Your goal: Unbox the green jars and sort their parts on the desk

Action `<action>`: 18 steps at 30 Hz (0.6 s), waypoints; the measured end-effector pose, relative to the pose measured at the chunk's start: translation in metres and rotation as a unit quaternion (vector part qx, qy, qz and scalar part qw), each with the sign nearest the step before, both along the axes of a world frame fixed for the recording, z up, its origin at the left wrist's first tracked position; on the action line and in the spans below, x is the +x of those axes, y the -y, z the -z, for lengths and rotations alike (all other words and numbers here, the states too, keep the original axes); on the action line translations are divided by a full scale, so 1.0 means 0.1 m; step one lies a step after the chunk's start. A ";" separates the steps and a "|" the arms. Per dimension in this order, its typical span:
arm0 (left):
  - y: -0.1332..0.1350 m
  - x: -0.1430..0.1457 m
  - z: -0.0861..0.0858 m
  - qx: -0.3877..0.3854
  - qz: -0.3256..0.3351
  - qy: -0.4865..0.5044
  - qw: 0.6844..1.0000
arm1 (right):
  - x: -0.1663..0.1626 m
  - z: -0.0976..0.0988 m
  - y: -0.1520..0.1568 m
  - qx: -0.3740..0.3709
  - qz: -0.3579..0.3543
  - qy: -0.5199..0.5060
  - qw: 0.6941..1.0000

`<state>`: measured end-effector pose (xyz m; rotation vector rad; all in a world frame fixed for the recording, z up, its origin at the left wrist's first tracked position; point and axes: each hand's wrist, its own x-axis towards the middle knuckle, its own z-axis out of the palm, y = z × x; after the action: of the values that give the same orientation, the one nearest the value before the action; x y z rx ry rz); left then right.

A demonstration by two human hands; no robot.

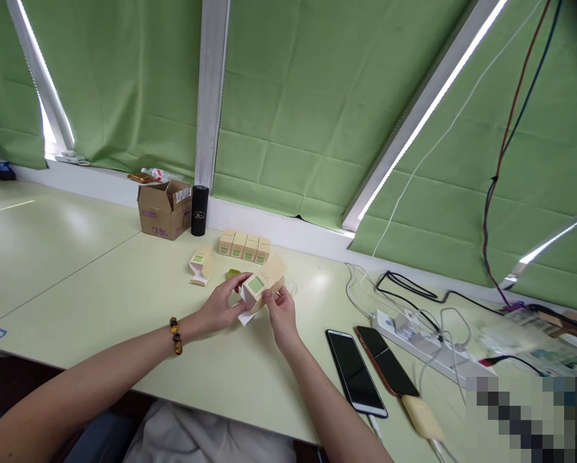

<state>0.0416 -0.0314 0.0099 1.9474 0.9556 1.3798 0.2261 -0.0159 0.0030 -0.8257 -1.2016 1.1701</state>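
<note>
A small tan cardboard box [267,280] with a cut-out window showing green is held just above the table, its end flaps open. My left hand [224,302] grips it from the left, near a loose white flap. On the right side my right hand [281,315] has its thumb and fingers closed on the same box. Behind my left hand lies a small green item [233,273], partly covered. Another tan box [201,262] with open flaps lies to the left. Several closed tan boxes [244,247] stand in a row farther back.
A brown carton [163,211] and a black cylindrical bottle [199,211] stand at the back left. Two phones, one white-framed [356,373] and one orange-edged [386,361], lie at the right. Beyond them are a power strip [421,344] and tangled cables.
</note>
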 end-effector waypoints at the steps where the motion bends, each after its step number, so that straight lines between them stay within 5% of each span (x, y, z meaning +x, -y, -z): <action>1: 0.00 0.00 0.00 -0.006 0.007 0.004 1.000 | 0.00 -0.01 0.01 -0.002 0.000 0.000 1.000; 18: -0.11 -0.02 0.01 -0.062 0.031 0.100 0.993 | 0.01 -0.03 0.05 0.046 0.073 0.020 0.996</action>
<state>0.0399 -0.0206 0.0085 1.6973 0.8581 1.4153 0.2273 -0.0211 0.0057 -0.8549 -1.1986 0.9765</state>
